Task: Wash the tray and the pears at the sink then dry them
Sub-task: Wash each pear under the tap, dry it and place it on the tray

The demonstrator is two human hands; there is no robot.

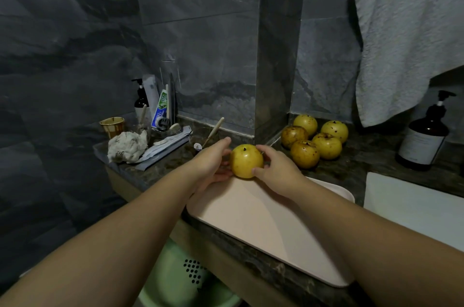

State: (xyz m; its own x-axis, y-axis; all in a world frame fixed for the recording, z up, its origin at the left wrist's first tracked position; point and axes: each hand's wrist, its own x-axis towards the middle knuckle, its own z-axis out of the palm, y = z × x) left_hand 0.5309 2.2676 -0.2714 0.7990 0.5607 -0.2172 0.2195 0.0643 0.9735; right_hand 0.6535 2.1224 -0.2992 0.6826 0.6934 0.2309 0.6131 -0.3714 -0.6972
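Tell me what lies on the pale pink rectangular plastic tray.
One yellow pear, held by the left hand and right hand, sits at the pale pink rectangular plastic tray far edge. Forearms hide parts.

Both hands, left (213, 161) and right (275, 168), cup a yellow pear (246, 161) at the far edge of a pink tray (263, 221) on the counter (351, 171). Five more pears (315, 141) sit far right.

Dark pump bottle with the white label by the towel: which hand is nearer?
Right. The right hand holds the yellow pear on the bottle's side; the left hand is beyond the pear, farther away.
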